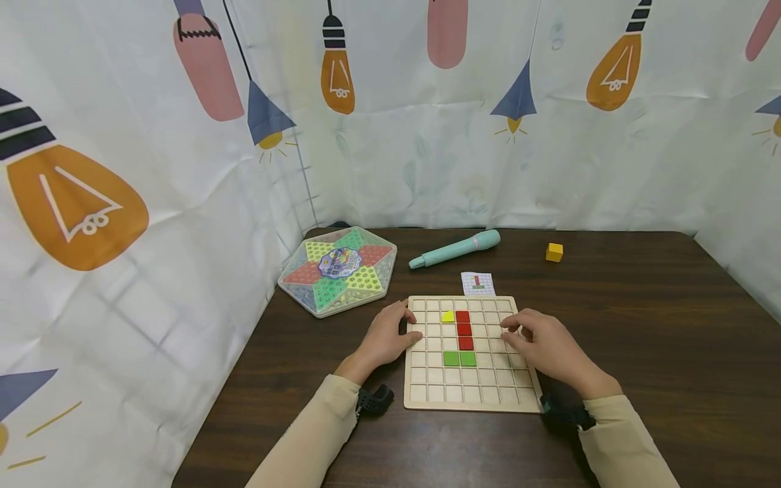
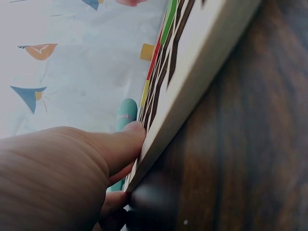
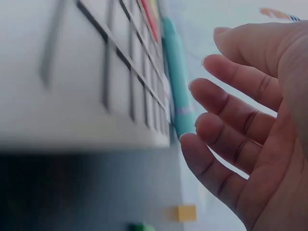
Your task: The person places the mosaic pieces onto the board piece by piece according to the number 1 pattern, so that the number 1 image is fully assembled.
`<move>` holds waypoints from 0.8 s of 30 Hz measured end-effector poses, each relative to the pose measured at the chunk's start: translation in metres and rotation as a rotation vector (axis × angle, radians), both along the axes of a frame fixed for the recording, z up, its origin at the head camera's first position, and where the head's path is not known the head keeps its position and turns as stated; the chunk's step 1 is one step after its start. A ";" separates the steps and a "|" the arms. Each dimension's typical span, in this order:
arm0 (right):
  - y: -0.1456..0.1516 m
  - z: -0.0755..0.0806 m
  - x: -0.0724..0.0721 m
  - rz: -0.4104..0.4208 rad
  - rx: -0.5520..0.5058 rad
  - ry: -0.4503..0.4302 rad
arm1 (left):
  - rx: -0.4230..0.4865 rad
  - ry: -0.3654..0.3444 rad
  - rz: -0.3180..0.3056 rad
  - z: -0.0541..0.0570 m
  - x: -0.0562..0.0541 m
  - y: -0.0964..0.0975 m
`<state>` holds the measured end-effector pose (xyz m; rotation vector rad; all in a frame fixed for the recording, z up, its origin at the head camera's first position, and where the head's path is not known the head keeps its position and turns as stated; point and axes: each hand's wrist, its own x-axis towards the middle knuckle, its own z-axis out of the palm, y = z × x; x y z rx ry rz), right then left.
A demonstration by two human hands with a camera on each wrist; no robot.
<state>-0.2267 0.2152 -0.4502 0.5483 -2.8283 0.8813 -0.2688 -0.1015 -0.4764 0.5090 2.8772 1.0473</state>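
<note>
A pale wooden grid board (image 1: 427, 400) lies on the table. On it are a column of red tiles (image 1: 464, 329), two green tiles (image 1: 459, 358) below that column, and a yellow tile (image 1: 448, 316) with one slanted corner beside the top red one. At the board's left edge, my left hand (image 1: 384, 334) holds it, the thumb (image 2: 132, 137) on its upper face and a finger by its side. My right hand (image 1: 549, 344) hovers above the right edge; its fingers (image 3: 226, 144) are loosely bent and hold nothing. A small printed card (image 1: 478, 283) touches the board's back edge.
Behind the board lies a teal tube (image 1: 454, 251). A hexagonal star-pattern game box (image 1: 342, 271) is at the back left, and a yellow cube (image 1: 554, 252) at the back right. Part of a green object (image 3: 142, 226) shows low in the right wrist view. Printed curtains surround the table.
</note>
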 end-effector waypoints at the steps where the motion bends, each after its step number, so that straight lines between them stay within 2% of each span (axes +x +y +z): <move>1: 0.005 0.001 0.000 -0.013 -0.006 0.001 | 0.002 -0.002 -0.002 0.000 0.000 0.000; 6: 0.030 0.008 -0.001 -0.074 -0.036 0.007 | 0.013 -0.010 0.002 -0.001 0.000 0.000; 15: 0.074 0.013 0.002 -0.176 0.017 -0.094 | 0.026 -0.008 0.014 0.000 0.000 -0.002; 24: 0.093 0.009 0.004 -0.183 0.102 -0.226 | 0.030 -0.013 0.015 0.000 0.000 0.000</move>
